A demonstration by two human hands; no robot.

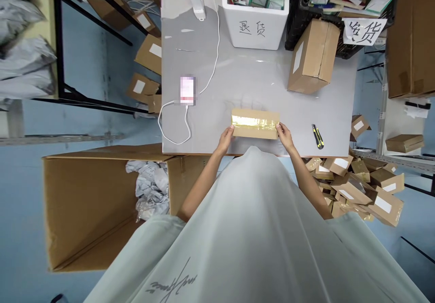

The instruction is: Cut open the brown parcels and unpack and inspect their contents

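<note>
A long, narrow cardboard box (pixel 254 132) lies crosswise near the front edge of the table, with a strip of shiny tape (pixel 254 122) running along its top face. My left hand (pixel 225 139) grips its left end, thumb near the tape. At the right end my right hand (pixel 284 135) holds it in the same way. The undersides of the fingers are hidden behind the box. To the right of my right hand rests a yellow and black box cutter (pixel 318 137), apart from both hands.
On the grey table (pixel 254 76) stand a white bin (pixel 260 26) of small boxes, a taller carton (pixel 314 56) and a black crate (pixel 295 26). A phone (pixel 187 90) with a white cable lies left. Below are a large open carton (pixel 84 203) and piled boxes (pixel 353 187).
</note>
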